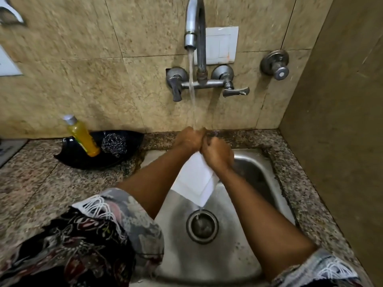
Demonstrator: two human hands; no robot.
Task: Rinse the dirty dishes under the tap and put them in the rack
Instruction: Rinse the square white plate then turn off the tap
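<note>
A white square plate (195, 181) is held tilted over the steel sink (244, 206), its lower corner dripping toward the drain (202, 226). My left hand (189, 139) grips the plate's top edge, right under the stream of water from the wall tap (194, 27). My right hand (217, 154) is closed on the same top edge beside it, on the plate's right side. Water runs over both hands and down the plate. No rack is in view.
A black dish (83, 158) on the granite counter left of the sink holds a yellow soap bottle (84, 136) and a steel scrubber (114, 145). Two tap levers (235, 92) sit on the tiled wall. A wall closes off the right side.
</note>
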